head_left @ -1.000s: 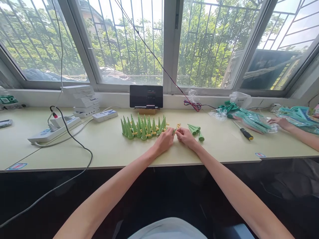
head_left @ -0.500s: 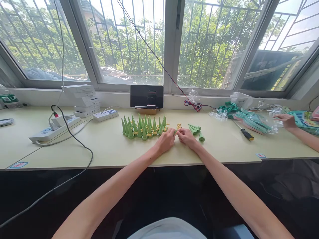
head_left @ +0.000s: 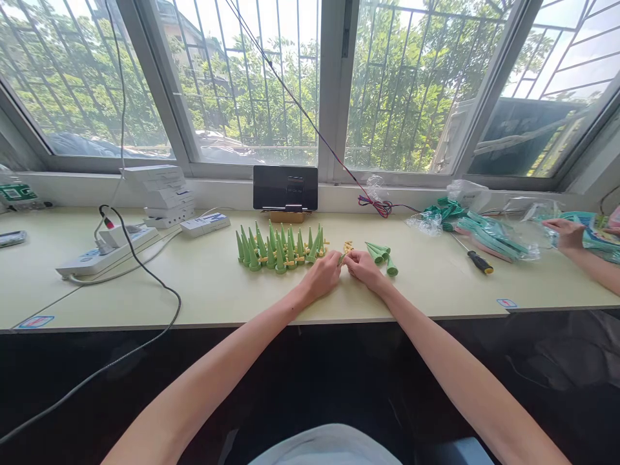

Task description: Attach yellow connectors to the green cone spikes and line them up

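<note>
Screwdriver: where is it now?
In the head view, the screwdriver lies on the table, right of the loose green cones, beside the bagged teal strips.

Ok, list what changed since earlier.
The co-worker's hand has shifted right, away from the bagged teal strips; the teal packet beside it has shifted too. The left hand and right hand stay together at a small green piece; standing cones and loose cones stay put.

No text legible. Print on tablet (head_left: 278, 187), white box (head_left: 205, 225), green label (head_left: 17, 192) too small or blurred. Stickers (head_left: 507, 303) on table (head_left: 217, 294): red marks, blue borders, unreadable.
</note>
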`<state>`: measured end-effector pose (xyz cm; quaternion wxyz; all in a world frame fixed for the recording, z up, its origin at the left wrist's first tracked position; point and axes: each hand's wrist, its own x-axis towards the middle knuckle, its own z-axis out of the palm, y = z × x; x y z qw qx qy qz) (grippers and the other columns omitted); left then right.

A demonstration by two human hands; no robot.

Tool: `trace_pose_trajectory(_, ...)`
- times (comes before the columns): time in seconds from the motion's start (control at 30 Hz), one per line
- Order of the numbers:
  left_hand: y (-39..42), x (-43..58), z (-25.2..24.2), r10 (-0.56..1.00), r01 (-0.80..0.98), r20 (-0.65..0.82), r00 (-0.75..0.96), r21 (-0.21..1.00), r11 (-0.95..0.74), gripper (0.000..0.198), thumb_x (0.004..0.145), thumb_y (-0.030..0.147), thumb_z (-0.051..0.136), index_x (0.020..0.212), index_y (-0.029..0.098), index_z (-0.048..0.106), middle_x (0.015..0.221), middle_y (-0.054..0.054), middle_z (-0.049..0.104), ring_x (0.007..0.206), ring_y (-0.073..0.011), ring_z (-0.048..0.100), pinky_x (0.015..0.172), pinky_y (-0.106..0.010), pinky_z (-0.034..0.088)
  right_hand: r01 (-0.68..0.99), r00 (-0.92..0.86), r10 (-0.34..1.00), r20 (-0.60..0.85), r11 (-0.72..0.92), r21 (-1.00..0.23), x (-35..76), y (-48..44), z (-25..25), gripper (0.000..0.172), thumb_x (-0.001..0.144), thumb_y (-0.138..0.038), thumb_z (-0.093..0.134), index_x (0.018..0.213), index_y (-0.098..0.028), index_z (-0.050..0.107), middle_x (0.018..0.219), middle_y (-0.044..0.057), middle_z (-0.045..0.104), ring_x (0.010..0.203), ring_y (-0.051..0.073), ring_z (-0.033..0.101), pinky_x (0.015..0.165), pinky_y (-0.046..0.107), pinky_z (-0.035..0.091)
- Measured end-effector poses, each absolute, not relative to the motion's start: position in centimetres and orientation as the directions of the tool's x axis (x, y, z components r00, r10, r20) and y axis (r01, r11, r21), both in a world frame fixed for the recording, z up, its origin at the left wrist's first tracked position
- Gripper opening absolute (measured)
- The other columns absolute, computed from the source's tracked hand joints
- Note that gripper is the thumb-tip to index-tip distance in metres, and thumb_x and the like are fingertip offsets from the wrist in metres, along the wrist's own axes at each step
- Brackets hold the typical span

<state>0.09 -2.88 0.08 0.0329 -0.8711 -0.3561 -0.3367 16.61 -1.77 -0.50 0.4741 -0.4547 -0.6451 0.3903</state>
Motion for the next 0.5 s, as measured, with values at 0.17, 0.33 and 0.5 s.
trace_pose_trajectory(0.17, -2.91, 0.12, 0.09, 0.59, 0.638, 0.617, 0.521, 0.178, -0.749, 0.011, 0.094, 0.019, 0.038, 0.09, 0.019, 0.048, 0.087, -0.004, 0.057, 0.066, -0.0144, 0.052, 0.061, -0.027, 0.041, 0.251, -0.121, 0.955, 0.271, 0.294, -0.922, 16.57, -1.73, -0.4, 0.035, 0.073, -0.052, 0.061, 0.064, -0.019, 0.052, 0.048, -0.005, 0.041, 0.046, 0.009, 0.034, 0.045, 0.025, 0.025)
trace_pose_trajectory(0.33, -3.0, 0.14, 0.16, 0.587, 0.632, 0.614, 0.527, 0.179, -0.754, 0.01, 0.094, 0.018, 0.039, 0.09, 0.019, 0.049, 0.087, -0.005, 0.057, 0.066, -0.0145, 0.052, 0.063, -0.027, 0.042, 0.257, -0.129, 0.951, 0.279, 0.304, -0.917, 16.7, -1.35, -0.73, 0.03, 0.074, -0.045, 0.059, 0.063, -0.018, 0.053, 0.049, -0.005, 0.042, 0.047, 0.009, 0.034, 0.046, 0.024, 0.026)
trace_pose_trajectory(0.5, -3.02, 0.14, 0.12, 0.586, 0.631, 0.609, 0.535, 0.174, -0.756, 0.011, 0.093, 0.017, 0.039, 0.091, 0.019, 0.049, 0.088, -0.005, 0.057, 0.067, -0.0147, 0.052, 0.064, -0.027, 0.042, 0.29, -0.119, 0.947, 0.298, 0.32, -0.902, 16.75, -1.25, -0.79, 0.027, 0.074, -0.041, 0.057, 0.06, -0.018, 0.054, 0.048, -0.006, 0.039, 0.047, 0.009, 0.034, 0.047, 0.024, 0.026)
